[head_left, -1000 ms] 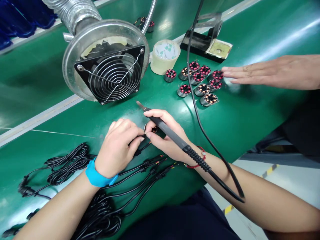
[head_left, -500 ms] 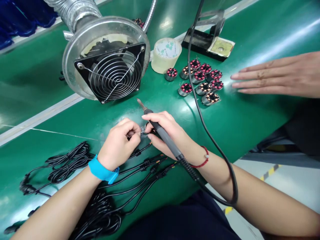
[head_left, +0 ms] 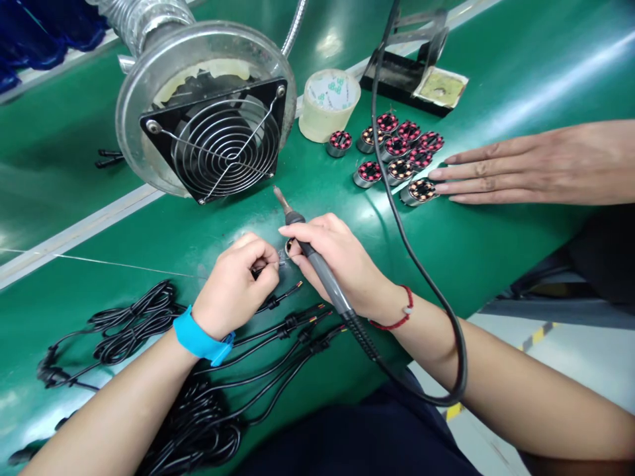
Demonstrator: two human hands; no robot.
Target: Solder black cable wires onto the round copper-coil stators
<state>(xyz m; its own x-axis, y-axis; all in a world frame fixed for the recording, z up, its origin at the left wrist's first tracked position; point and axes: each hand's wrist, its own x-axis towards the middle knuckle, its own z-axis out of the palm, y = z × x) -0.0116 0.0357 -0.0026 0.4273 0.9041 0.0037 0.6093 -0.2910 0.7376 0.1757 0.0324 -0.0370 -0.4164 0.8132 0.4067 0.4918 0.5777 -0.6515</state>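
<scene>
My right hand (head_left: 342,261) is wrapped round the grip of a soldering iron (head_left: 327,274), whose bare tip points up and away. Under its fingertips a small round motor part (head_left: 289,247) partly shows. My left hand (head_left: 243,281), with a blue wristband, is closed in a pinch close to that part. Thin bright strands poke out at its fingertips; what it holds is mostly hidden. A thin solder-like wire (head_left: 124,266) runs across the bench toward my left wrist. Black cables (head_left: 292,324) with stripped coloured ends lie just below the hands.
A fume extractor fan (head_left: 231,155) stands ahead on the left. Behind the motor stators (head_left: 397,147) are a tape roll (head_left: 322,116) and an iron stand (head_left: 404,86) with a sponge. A co-worker's hand (head_left: 526,165) reaches in from the right. The iron's cord (head_left: 397,211) loops over my right forearm.
The co-worker's hand has moved left up to the stators, and some at that side have shifted closer together. My own hands stay nearly in place, with the right-hand fingers moving slightly.
</scene>
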